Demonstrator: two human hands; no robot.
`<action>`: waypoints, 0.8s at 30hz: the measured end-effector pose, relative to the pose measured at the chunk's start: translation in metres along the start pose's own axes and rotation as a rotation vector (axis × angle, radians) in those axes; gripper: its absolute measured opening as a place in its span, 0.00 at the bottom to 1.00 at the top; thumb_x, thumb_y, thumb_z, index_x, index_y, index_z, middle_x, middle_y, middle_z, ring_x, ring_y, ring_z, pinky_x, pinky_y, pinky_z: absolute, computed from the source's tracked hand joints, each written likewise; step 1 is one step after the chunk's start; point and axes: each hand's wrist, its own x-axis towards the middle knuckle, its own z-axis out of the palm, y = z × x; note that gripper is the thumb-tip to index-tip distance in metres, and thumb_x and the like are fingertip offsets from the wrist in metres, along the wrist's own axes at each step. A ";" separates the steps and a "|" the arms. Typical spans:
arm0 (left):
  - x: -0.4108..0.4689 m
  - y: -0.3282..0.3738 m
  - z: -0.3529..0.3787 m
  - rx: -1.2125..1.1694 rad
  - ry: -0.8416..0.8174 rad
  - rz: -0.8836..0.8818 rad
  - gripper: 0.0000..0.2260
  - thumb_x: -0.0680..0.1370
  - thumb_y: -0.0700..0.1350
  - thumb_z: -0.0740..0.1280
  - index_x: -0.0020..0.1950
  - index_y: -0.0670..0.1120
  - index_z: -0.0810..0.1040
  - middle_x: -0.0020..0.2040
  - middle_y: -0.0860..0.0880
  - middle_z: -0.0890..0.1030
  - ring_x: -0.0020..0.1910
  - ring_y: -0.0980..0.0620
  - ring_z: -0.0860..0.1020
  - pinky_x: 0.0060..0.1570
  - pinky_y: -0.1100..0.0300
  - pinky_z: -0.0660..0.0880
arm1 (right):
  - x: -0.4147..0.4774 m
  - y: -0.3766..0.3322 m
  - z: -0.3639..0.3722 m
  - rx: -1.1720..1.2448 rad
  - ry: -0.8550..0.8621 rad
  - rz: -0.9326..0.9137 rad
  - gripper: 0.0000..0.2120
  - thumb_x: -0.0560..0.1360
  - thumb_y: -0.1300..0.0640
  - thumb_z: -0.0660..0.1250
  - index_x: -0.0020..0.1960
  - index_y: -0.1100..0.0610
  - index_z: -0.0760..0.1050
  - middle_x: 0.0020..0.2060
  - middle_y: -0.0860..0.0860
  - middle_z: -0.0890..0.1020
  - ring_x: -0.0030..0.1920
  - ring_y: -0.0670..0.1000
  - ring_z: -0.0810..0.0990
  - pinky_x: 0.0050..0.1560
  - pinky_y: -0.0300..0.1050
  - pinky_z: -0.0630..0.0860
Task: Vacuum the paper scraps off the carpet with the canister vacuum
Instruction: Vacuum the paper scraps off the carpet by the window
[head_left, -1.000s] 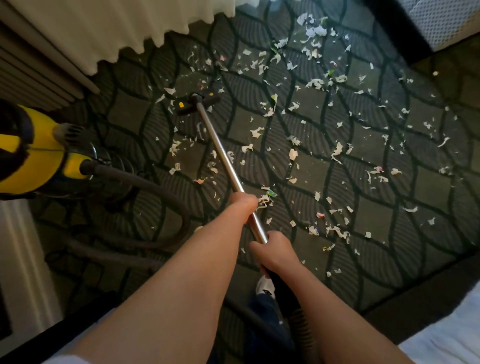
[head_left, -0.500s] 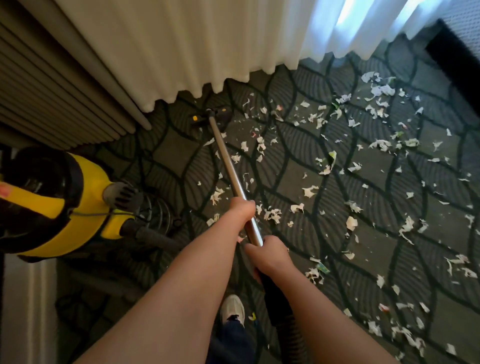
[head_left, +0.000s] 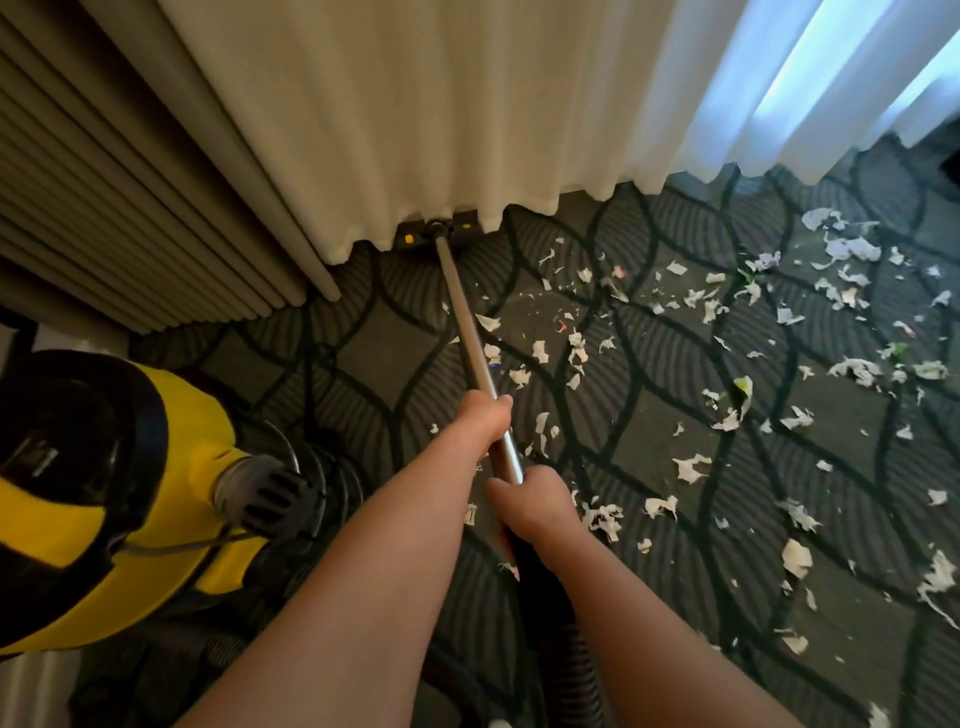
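Dark patterned carpet (head_left: 395, 358) runs beneath you. Your right hand (head_left: 530, 501) and, ahead of it, your left hand (head_left: 480, 413) both wrap the metal wand (head_left: 467, 332). Yellow canister vacuum (head_left: 98, 499) sits left; paper scraps (head_left: 691, 467) lie right. Farther off, the floor nozzle (head_left: 436, 231) meets the white curtain (head_left: 441, 114).

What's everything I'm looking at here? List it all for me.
Canister vacuum: one, yellow and black, on the floor at left.
Wand: one, silver metal, running from the hands to the curtain.
Floor nozzle: one, black with yellow spots, partly under the curtain hem.
Hose: one, black, below the right hand.
Paper scraps: many, mostly white, strewn to the right of the wand.
Carpet: one, dark, leaf-patterned.
Curtain: one, white, pleated.
Drape: one, grey-brown, upper left.
Left hand: gripping the wand, farther up.
Right hand: gripping the wand nearer the hose.
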 end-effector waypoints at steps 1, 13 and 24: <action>0.005 0.003 -0.002 -0.007 0.004 0.006 0.21 0.81 0.49 0.61 0.72 0.42 0.65 0.61 0.41 0.76 0.59 0.42 0.77 0.61 0.48 0.75 | 0.004 -0.004 0.000 -0.003 -0.001 -0.010 0.14 0.75 0.53 0.66 0.56 0.61 0.74 0.39 0.53 0.78 0.29 0.46 0.76 0.22 0.35 0.68; 0.014 -0.005 -0.006 -0.051 -0.006 0.000 0.20 0.82 0.46 0.61 0.72 0.41 0.65 0.63 0.41 0.76 0.62 0.42 0.76 0.63 0.48 0.73 | 0.015 -0.013 0.003 0.037 -0.093 0.051 0.14 0.76 0.56 0.66 0.57 0.64 0.73 0.39 0.54 0.79 0.31 0.48 0.78 0.25 0.37 0.73; -0.054 -0.016 -0.003 0.004 -0.006 -0.020 0.18 0.83 0.45 0.59 0.71 0.41 0.66 0.63 0.41 0.74 0.62 0.43 0.75 0.59 0.53 0.73 | -0.048 0.003 -0.010 0.041 -0.108 0.102 0.09 0.76 0.57 0.67 0.50 0.61 0.70 0.41 0.58 0.81 0.30 0.51 0.78 0.35 0.45 0.80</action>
